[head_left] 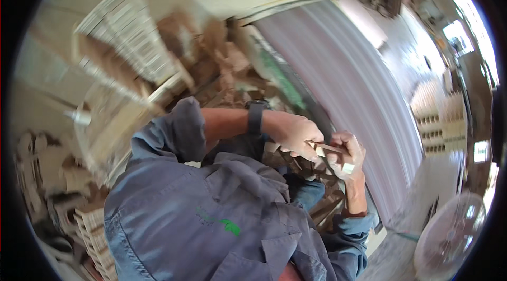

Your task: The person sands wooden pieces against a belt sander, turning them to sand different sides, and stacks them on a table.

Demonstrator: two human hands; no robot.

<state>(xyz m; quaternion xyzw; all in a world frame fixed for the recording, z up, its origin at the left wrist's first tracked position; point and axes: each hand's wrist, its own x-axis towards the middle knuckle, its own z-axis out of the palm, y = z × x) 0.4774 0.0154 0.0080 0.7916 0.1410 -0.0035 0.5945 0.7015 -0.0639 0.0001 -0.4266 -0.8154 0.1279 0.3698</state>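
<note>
Belt, wide and streaked grey and mauve, curves past at one o'clock from the hands, its near edge just beside them. A blue-grey jacket with a green mark lies at eight o'clock. Well off at ten o'clock stands a blurred stack of pale pieces, and at four o'clock a round, see-through fan. The left hand is bent around one end of a short wooden piece; the right hand grips its other end with curled fingers. The piece lies between both hands, pointing roughly from ten to four o'clock; whether the pale square end at the right palm belongs to it, I cannot tell. A dark wristband circles the left wrist.
</note>
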